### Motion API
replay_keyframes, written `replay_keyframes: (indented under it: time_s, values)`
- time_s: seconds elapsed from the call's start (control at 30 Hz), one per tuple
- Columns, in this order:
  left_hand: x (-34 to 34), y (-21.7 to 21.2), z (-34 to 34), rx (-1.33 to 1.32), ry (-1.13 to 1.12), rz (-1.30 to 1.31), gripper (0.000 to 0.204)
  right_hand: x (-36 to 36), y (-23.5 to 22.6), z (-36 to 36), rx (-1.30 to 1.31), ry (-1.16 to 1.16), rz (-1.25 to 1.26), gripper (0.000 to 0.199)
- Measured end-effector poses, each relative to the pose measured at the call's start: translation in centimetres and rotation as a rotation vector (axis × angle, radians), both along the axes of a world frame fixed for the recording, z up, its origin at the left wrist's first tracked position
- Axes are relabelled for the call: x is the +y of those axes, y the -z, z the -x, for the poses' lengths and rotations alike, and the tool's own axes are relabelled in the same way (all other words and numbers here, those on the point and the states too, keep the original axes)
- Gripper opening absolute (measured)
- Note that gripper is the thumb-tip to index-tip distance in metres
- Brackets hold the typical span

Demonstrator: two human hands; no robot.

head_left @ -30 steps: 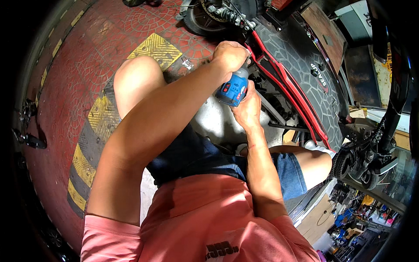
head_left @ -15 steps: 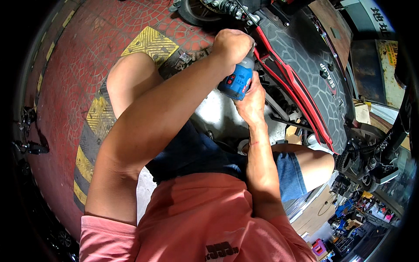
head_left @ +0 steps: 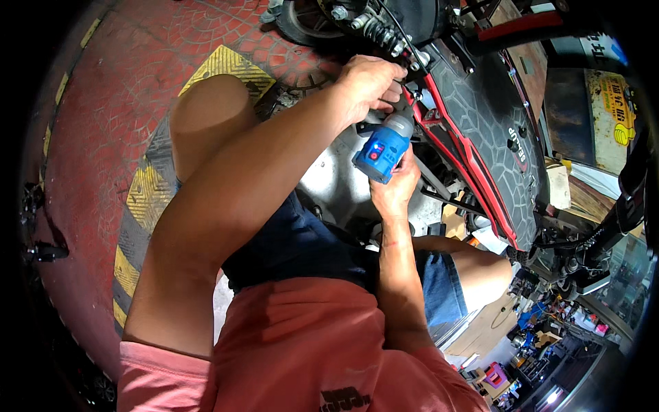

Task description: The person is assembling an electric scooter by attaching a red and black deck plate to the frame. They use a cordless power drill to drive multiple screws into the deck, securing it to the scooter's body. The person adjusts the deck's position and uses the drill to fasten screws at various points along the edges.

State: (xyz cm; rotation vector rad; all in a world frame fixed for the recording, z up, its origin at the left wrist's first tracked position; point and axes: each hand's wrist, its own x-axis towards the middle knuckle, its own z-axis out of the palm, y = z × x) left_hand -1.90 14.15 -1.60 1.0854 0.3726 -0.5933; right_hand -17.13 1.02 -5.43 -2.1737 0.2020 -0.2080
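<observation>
My right hand [head_left: 398, 184] is wrapped round the handle of a blue cordless impact driver [head_left: 382, 152]. Its grey nose [head_left: 399, 125] points away from me, up towards the scooter's red side rail [head_left: 456, 141]. Ahead and to the left of the tool, my left hand [head_left: 371, 81] is at the rail's far end, with thumb and forefinger pinched close to the metal and the other fingers curled. Whatever lies between those fingertips is too small to make out. The scooter's dark deck [head_left: 480, 113], with a stone-like pattern, stretches to the right of both hands.
Beyond my hands are the scooter's wheel [head_left: 305, 20] and a coil spring [head_left: 379, 33]. A yellow-and-black ramp [head_left: 147, 196] lies on red paving [head_left: 96, 165] to the left. Boxes and tools [head_left: 542, 336] crowd the lower right, near another vehicle's black parts [head_left: 583, 254].
My left hand has come off the driver's nose and its fingers have loosened at the rail. The driver has drawn back towards me, baring its nose. The view has shifted slightly.
</observation>
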Motion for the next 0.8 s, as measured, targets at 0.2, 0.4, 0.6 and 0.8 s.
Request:
replay_keyframes:
  time_s: [0.2, 0.4, 0.6, 0.8]
  values:
    - [-0.2, 0.1, -0.3, -0.047, 0.012, 0.017, 0.024, -0.4, 1.2, 0.2, -0.009, 0.073, -0.055, 0.033]
    - [-0.3, 0.4, -0.9, 0.004, 0.03, 0.095, 0.022, 0.1, 0.3, 0.0, 0.02, 0.074, 0.015, 0.034]
    - [-0.4, 0.8, -0.7, 0.017, -0.003, 0.166, 0.029, 0.8, -0.9, -0.5, 0.057, 0.071, 0.111, 0.04]
    - [-0.7, 1.1, -0.7, 0.051, -0.058, 0.178, 0.031, 0.7, 0.0, -0.5, 0.045, 0.051, 0.048, 0.04]
